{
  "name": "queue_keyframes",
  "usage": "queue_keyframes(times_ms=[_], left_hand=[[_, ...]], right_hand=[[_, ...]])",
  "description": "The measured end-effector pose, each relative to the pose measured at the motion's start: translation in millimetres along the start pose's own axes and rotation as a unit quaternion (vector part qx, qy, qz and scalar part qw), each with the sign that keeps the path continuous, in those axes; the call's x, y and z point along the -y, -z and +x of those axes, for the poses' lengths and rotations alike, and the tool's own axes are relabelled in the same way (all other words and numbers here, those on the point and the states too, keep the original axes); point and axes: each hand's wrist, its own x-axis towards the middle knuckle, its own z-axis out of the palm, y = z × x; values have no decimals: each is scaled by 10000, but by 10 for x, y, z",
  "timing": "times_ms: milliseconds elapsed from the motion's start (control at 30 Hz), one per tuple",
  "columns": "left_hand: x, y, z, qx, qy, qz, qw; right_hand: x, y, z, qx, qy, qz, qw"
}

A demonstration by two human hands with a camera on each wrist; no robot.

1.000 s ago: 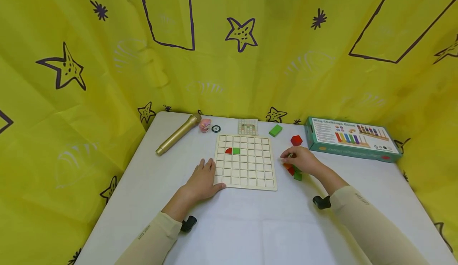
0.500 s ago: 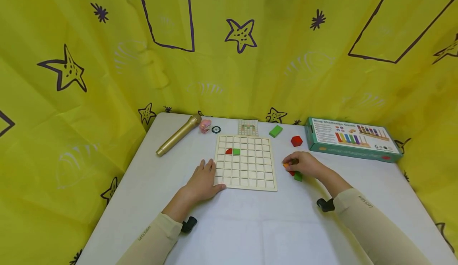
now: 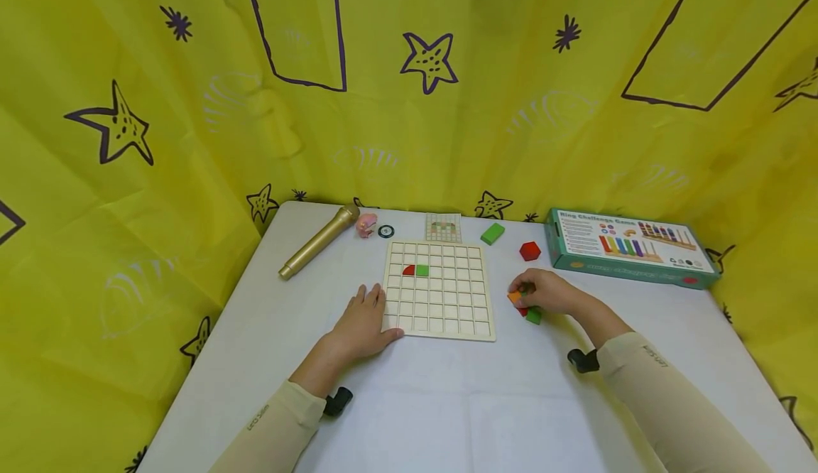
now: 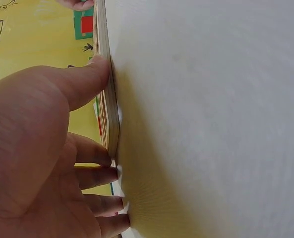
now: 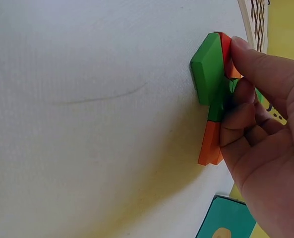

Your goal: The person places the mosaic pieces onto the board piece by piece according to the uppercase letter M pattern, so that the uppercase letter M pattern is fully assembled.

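A square wooden grid board (image 3: 441,310) lies on the white table. A red quarter-round block (image 3: 409,270) and a green square block (image 3: 422,270) sit side by side in its cells. My left hand (image 3: 361,324) rests at the board's left edge, fingers extended, thumb touching the near corner. To the right, my right hand (image 3: 548,290) bends over a small pile of blocks. Its thumb and fingers pinch an orange block (image 3: 514,298). Green block (image 5: 208,64) and another orange block (image 5: 209,144) lie beside the fingers in the right wrist view; some blocks are partly hidden.
Behind the board lies a pattern card (image 3: 443,228). A green block (image 3: 493,234) and a red hexagonal block (image 3: 530,251) stand farther right, near a game box (image 3: 633,249). Far left are a gold microphone (image 3: 319,241), a pink object (image 3: 366,225) and a black ring-shaped disc (image 3: 386,231).
My right hand has dropped lower into the pile and shifted slightly right, its fingers closing on the orange block, which has moved a little. The left hand and the board stay still.
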Motion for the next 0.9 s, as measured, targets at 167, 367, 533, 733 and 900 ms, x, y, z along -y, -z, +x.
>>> queue_keyframes(times_ms=[167,367,533,733,900], left_hand=[[2,-13,-2,-29,-40,-49,10000],[14,-33,13,-21,-35,-35,10000],[25,-44,26,-15,-3,-63,10000],[34,-51,21,-28,-38,-25,10000],[31,-49,22,-30,-50,-28,10000]], right_hand=[[-5,-6,4,-58,-13,-130,9999],[-14,-20,3,-94,93,-199,9997],[7,-27,-3,-65,-55,-169,9998],[1,-28,-10,-110,39,-180,9998],[12,-12,-19,-100,147,-97,9998]])
